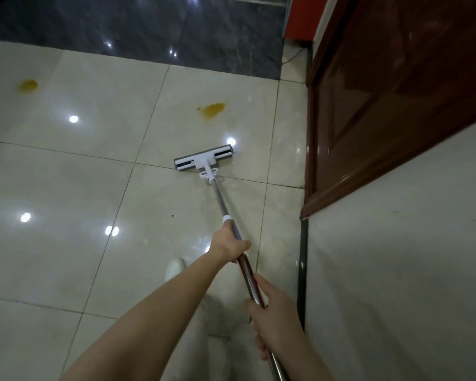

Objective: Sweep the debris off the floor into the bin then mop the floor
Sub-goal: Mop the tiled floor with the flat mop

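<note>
On pale floor tiles (66, 174) near door (382, 105): mop (205, 160) laid flat, handle gripped by left hand (230, 244) and right hand (274, 317). Mopping judged underway; two yellow stains (212, 110) uncleaned; bin unseen.

Glossy tile floor (66, 174); shiny metal mop handle (220, 202) (white plastic head); varnished wood door (396, 92).

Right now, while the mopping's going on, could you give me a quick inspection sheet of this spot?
Surface: glossy cream tile floor, two yellow stains, one small dark speck.
Job's things: mop, head flat on the tiles short of the nearer stain; no bin or broom seen.
Clutter: nothing seen.
Grippers: left hand and right hand both closed round the handle.
Cables: thin wire near the far wall.
Surroundings: brown wooden door, white wall, dark tiles.
</note>
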Demonstrator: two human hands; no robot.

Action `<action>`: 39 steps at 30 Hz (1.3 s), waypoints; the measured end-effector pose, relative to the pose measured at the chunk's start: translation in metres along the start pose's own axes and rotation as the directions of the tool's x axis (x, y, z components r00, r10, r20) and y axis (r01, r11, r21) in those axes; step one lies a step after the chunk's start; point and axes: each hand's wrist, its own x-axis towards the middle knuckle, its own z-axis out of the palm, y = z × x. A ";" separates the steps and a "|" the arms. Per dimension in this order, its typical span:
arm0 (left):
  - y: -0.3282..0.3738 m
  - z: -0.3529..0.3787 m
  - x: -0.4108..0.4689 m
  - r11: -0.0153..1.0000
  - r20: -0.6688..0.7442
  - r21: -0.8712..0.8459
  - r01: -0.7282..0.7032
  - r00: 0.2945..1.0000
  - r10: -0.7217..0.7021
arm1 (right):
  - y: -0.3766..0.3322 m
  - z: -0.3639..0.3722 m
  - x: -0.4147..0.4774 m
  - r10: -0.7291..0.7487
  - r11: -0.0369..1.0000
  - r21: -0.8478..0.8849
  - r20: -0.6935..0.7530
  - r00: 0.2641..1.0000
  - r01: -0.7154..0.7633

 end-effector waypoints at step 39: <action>0.165 -0.212 0.334 0.995 -0.043 -0.096 0.029 0.999 -0.033 | -0.239 0.042 0.337 0.037 0.999 -0.003 -0.020 0.999 -0.037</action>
